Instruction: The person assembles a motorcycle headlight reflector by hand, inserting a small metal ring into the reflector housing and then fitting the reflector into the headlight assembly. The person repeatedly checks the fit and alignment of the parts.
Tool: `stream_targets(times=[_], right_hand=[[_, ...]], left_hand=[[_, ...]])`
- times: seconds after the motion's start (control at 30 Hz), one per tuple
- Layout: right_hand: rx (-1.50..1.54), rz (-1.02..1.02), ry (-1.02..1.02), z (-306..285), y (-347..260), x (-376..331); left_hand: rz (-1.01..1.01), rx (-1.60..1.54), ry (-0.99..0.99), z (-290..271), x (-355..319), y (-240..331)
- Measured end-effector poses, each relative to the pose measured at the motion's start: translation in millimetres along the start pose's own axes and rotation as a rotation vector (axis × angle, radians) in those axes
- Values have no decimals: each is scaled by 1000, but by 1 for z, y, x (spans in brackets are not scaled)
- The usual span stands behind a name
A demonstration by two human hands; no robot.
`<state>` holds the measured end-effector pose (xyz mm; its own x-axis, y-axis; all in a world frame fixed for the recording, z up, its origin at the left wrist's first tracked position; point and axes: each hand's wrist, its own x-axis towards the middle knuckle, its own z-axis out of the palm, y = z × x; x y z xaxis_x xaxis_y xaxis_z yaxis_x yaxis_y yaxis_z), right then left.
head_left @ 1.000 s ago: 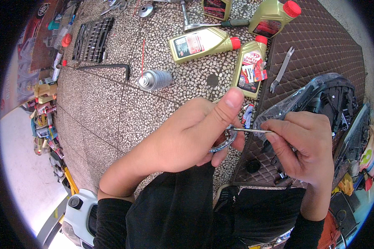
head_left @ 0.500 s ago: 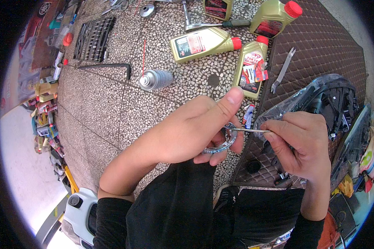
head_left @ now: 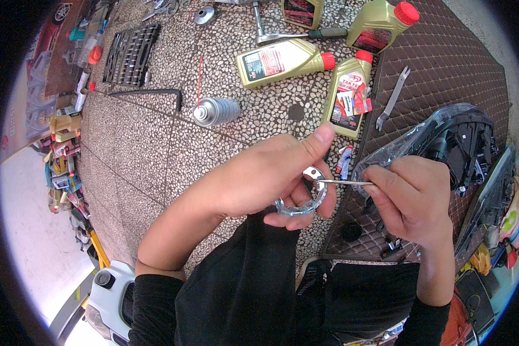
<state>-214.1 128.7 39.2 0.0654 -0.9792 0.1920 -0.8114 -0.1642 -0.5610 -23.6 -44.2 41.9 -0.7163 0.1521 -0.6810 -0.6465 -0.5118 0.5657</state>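
Observation:
A shiny, partly transparent or chromed ring (head_left: 297, 211) rests in the fingers of my left hand (head_left: 259, 176), whose thumb sticks out away from it. Between the thumb and bent fingers of my right hand (head_left: 412, 199) is pinched a thin metal rod-like tool (head_left: 345, 182). Its far end touches, or very nearly touches, the inner edge of the ring; exact contact is too small to tell. Just beyond my hands lies a small white, blue and red tube (head_left: 344, 162). Past it, a gold oil bottle (head_left: 347, 115) with a red cap lies on the floor.
A silver spray can (head_left: 217, 111) with a red straw stands ahead. Further off are another gold bottle (head_left: 277, 62), a long-handled ratchet (head_left: 288, 36), a black L-shaped bar (head_left: 155, 91) and a socket set (head_left: 131, 55). A plastic-wrapped headlight (head_left: 450, 141) and a flat metal tool (head_left: 393, 98) lie on the quilted mat (head_left: 444, 69).
My left hand has turned the ring slightly, so more of its upper edge shows. The right hand has shifted a little left and down with the thin tool still pinched.

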Motion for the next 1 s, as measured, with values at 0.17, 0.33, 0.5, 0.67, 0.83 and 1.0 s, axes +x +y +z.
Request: stream_targets(times=[0.17, 0.33, 0.5, 0.67, 0.83, 1.0], right_hand=[[-48, 66, -17, -1, -7, 1], [-65, 105, -81, -9, -11, 4], [-31, 119, -75, -7, -13, 6], [-13, 58, -115, -11, -7, 8], [-36, -50, -114, -13, 2, 7], [-61, -86, -94, -13, 2, 6]], left_hand=[[47, 145, 163, 5, -1, 1], [102, 250, 270, 16, -4, 1], [95, 246, 332, 21, -7, 1], [58, 269, 283, 20, -8, 1], [-26, 144, 87, 8, -6, 1], [-25, 89, -10, 3, -4, 2]])
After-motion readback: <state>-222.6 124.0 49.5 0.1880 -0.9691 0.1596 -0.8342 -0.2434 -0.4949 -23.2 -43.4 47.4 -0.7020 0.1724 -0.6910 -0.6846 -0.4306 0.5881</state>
